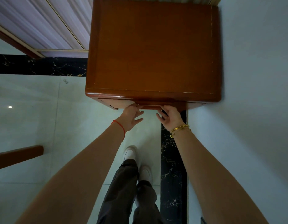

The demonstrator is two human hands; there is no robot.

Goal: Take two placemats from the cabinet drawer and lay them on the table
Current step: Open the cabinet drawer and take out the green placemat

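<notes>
We're going for the shallow wooden drawer (152,105) of the reddish-brown wooden cabinet (153,46).
Left hand (132,115) and right hand (170,117) are touching its lip mid-frame, slightly apart. Whether they're hooked under it, we can't tell; we're wanting an even, straight pull.

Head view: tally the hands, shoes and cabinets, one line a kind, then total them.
Hands: 2, the left hand and the right hand
Shoes: 2, the forward shoe and the rear shoe
Cabinets: 1, the wooden cabinet
Total: 5
</notes>
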